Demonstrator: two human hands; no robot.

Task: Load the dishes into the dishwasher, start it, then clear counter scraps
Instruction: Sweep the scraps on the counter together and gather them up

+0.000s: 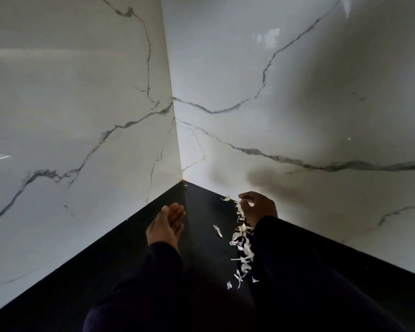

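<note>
Scraps [241, 245] lie in a pale line on the black counter [134, 259], lower middle of the frame, so clearing is not done. Left hand [165, 226] is cupped open, empty. Right hand [259, 207] curls, maybe pinching a scrap. No dishwasher shows.

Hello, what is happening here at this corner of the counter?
A person in dark sleeves is clearing scraps from a black counter where two white marble-look walls meet. The right hand, fingers curled, is at the far end of a line of thin white peel scraps and seems to pinch a few. The left hand is open, palm up and cupped, with no scraps visible in it. Most scraps lie on the counter beside the right sleeve.
</note>
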